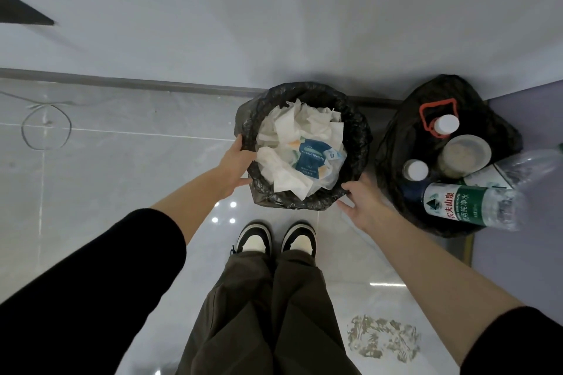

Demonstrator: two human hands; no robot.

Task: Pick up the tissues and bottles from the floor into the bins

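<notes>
L hand (pixel 240 161) is gripping tissue bin (pixel 356 137) rim, R hand (pixel 362 201) touching near edge, grip unclear; tissues (pixel 292 125) sitting inside, bottles (pixel 466 207) in bottle bin (pixel 396 137); load's looking light, liner slick, so holding stiff rim

**Indoor room, floor level at a wall.** Whether home or office cannot be told. Glossy pale floor tiles (pixel 122 167) with thin joints mirror ceiling lights and meet a plain white wall (pixel 274 9) at a grey skirting strip (pixel 122 81). Two black-bagged waste bins, a tissue bin (pixel 358 131) and a bottle bin (pixel 393 143), stand against the wall. A lilac panel (pixel 524 253) bounds the right edge. A thin cable loop (pixel 46 126) lies at the left.
</notes>
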